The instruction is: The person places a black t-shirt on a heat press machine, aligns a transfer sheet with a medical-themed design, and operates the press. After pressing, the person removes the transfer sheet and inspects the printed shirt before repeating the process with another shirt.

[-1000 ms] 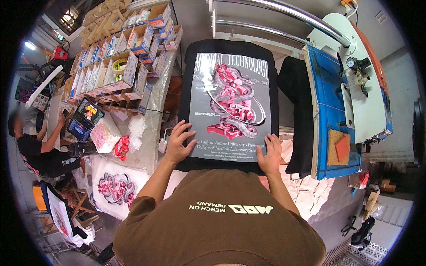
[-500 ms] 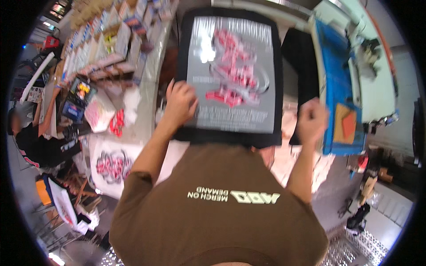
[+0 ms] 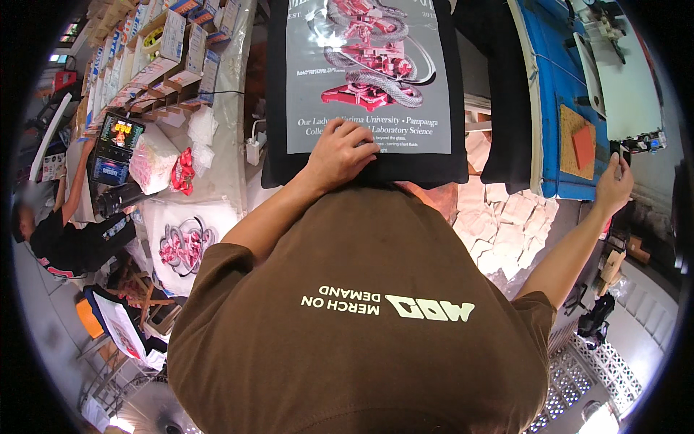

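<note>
A black garment [image 3: 463,170] lies spread out before me, carrying a large grey printed panel [image 3: 307,94] with pink and silver snake-like artwork. My left hand [image 3: 341,152] rests at the panel's lower edge, fingers curled; anything beneath them is hidden. Out to the far right, my right hand [image 3: 614,186] closes around a small dark part beside a device with a blue end [image 3: 647,142]. What that dark part is, I cannot make out. A black sleeve [image 3: 506,108] of the garment hangs down to the right of the panel.
A blue-topped piece of equipment [image 3: 560,155] stands on the right, bearing a tan board [image 3: 571,163] with an orange-red piece [image 3: 583,145]. Boxes [image 3: 170,47] crowd the left table. White cloth with similar artwork [image 3: 155,217] lies nearby. Another person [image 3: 79,239] works at far left.
My right hand has swung outward to the right, past the blue equipment. My left hand has shifted right onto the print's lower edge. The view has tilted, so the garment sits higher.
</note>
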The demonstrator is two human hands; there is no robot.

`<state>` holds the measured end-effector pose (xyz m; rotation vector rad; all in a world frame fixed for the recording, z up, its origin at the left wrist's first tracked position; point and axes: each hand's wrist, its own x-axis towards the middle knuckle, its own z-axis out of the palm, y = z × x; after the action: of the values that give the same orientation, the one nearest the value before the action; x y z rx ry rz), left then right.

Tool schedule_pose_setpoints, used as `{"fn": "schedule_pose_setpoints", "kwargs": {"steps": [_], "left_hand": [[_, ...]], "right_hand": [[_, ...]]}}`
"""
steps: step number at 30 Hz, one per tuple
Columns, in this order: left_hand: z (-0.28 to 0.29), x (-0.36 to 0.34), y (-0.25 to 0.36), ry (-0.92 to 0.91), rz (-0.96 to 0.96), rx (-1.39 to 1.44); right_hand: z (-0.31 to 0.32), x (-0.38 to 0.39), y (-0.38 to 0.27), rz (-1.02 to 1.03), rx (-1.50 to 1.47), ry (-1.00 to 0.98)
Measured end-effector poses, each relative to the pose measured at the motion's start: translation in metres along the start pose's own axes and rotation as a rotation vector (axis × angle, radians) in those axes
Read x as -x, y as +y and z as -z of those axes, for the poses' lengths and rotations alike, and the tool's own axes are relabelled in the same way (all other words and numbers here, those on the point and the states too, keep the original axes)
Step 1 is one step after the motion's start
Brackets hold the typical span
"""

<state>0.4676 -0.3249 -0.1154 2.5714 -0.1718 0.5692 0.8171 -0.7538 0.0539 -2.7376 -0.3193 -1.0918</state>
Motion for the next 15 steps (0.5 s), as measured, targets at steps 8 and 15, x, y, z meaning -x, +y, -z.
{"fn": "schedule_pose_setpoints", "kwargs": {"steps": [8,15], "left_hand": [[-0.002,0.001,0.012,-0.044,0.106,-0.037],[-0.003,0.002,0.015,0.005,0.079,-0.059]], "right_hand": [[-0.022,-0.03,0.005,-0.041,0.059,-0.245],[-0.038,-0.026,-0.003,-0.116,0.176,-0.217]]}}
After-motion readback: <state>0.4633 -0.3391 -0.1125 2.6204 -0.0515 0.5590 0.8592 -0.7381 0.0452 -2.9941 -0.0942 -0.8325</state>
